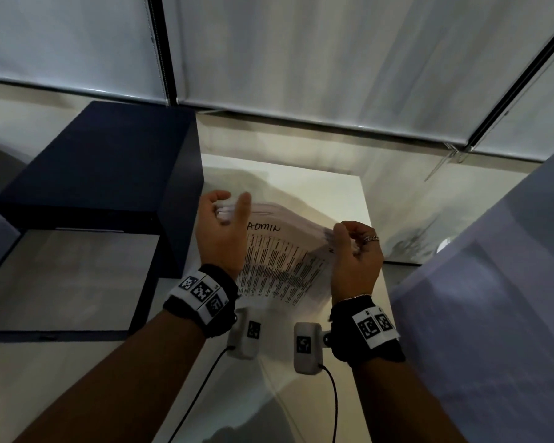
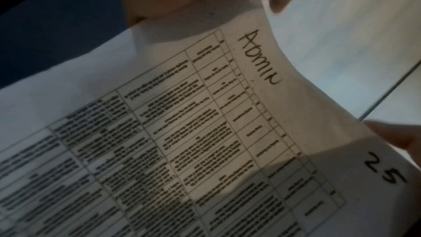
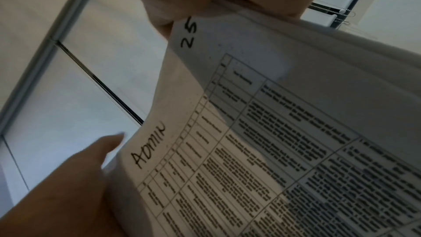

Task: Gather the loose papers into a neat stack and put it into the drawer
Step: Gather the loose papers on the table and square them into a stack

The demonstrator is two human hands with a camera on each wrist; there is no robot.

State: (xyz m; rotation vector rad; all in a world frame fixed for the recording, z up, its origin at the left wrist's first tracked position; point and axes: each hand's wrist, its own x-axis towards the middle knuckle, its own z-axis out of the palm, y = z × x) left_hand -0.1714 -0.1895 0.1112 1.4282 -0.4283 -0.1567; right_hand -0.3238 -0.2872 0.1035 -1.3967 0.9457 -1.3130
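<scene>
White papers [image 1: 279, 266] with black printed table and handwritten black lettering, dark navy cabinet [image 1: 103, 174] upper left, black-and-white checkered wrist markers [image 1: 199, 290].

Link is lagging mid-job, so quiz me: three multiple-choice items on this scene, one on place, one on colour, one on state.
1. Where is the white printed paper stack?
A in the drawer
B between both hands
C on the box

2. Colour of the big box?
A dark navy
B red
C green

3. State of the pull-out drawer below the box?
A open
B shut
C removed

Key: 1 B, left hand and right hand grip its corners; 2 A, it looks dark blue; 3 A, its pale floor shows.
</scene>
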